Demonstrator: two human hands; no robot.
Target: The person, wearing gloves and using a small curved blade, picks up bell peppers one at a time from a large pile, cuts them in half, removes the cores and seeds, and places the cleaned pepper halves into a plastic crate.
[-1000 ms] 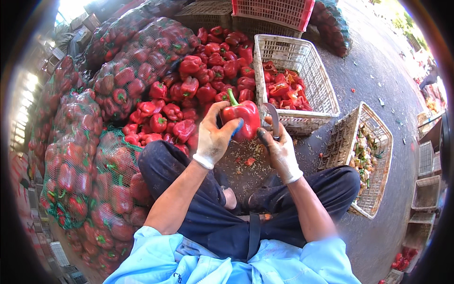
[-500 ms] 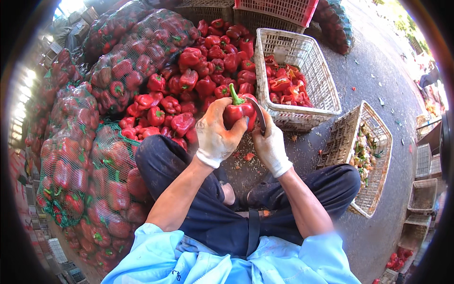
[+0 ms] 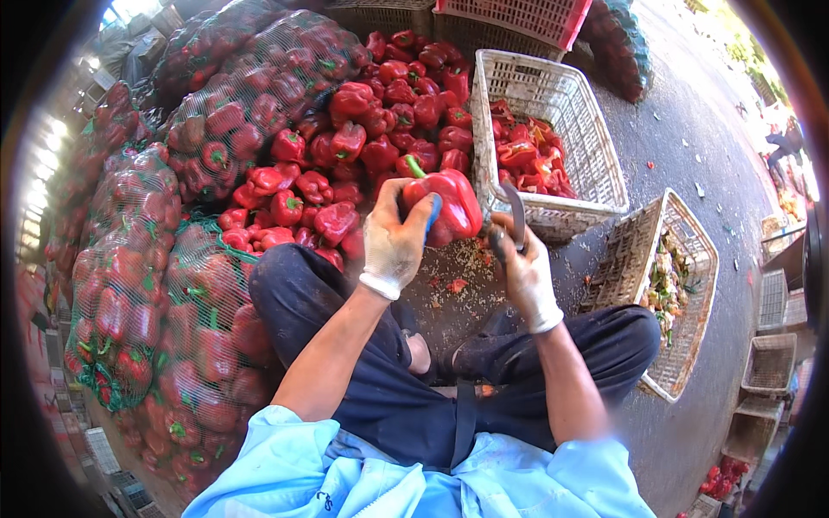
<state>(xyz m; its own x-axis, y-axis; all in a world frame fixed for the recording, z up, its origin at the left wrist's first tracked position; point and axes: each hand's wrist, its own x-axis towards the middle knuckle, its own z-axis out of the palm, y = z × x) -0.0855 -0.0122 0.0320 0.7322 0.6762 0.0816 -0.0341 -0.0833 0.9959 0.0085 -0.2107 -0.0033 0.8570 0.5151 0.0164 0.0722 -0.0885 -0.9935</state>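
Observation:
My gloved left hand (image 3: 393, 237) is closed round a red bell pepper (image 3: 455, 201), whose green stem points up and to the left. The pepper looks whole on the side I see. To its right, my gloved right hand (image 3: 524, 272) grips a small curved knife (image 3: 514, 207), blade upward and apart from the pepper. The knife's handle is mostly hidden in the fingers. Beyond my left hand lies a heap of loose red peppers (image 3: 380, 116). A pale plastic crate (image 3: 596, 160) stands past the knife, with cut red pepper pieces (image 3: 527, 155) inside.
Net sacks of red peppers (image 3: 125, 259) crowd the left side. At right, a tilted crate (image 3: 622, 259) holds pale and green scraps (image 3: 665, 281). Between my legs, seeds and bits (image 3: 458, 285) litter the ground. A red crate (image 3: 527, 17) stands at the back.
The knife has come away from the pepper, my right hand moving right and slightly down. My left hand has tilted the pepper, turning its lower end to the right.

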